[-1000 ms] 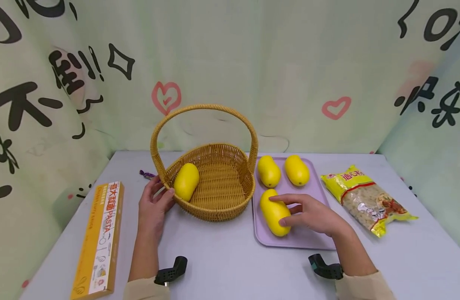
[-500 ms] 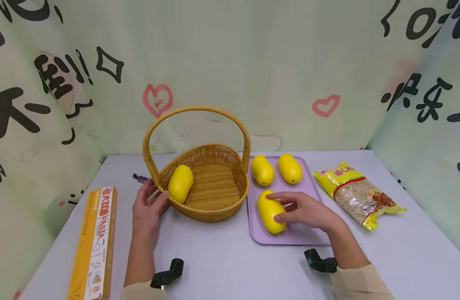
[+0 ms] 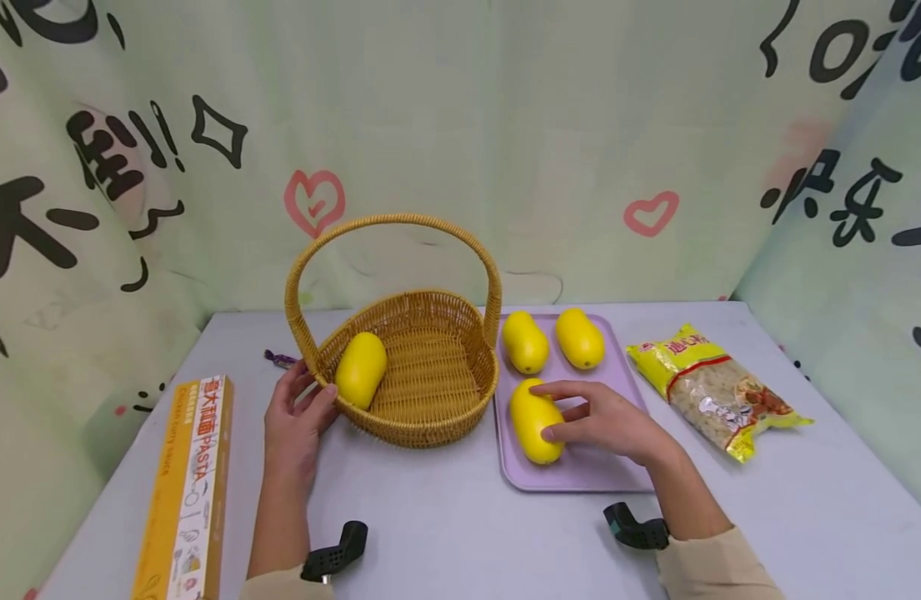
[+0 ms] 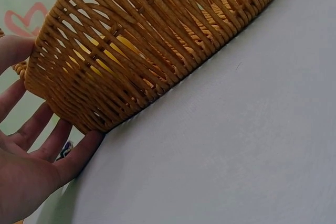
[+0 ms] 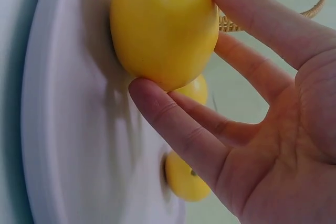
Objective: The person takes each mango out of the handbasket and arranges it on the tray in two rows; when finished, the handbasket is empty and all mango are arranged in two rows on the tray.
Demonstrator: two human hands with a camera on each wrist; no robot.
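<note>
While left hand [image 3: 298, 412] gripped basket [image 3: 439, 371] holding one fruit [image 3: 361, 371], right hand [image 3: 606, 421] pinched another fruit [image 3: 532, 417]. Two fruits [image 3: 525, 342] remained by tray's far edge [image 3: 548, 319].

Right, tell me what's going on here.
A person's left hand holds the side of a brown wicker basket containing one smooth, oblong yellow fruit. The right hand grips another yellow fruit at a rectangular lilac tray; whether they touch is unclear. Two more yellow fruits lie at the tray's far end.

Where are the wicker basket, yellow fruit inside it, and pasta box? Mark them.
Wicker basket [image 3: 439, 367], head view, bare floor.
Yellow fruit [image 3: 362, 370], head view, upper side.
Pasta box [image 3: 181, 492], head view, top face.
</note>
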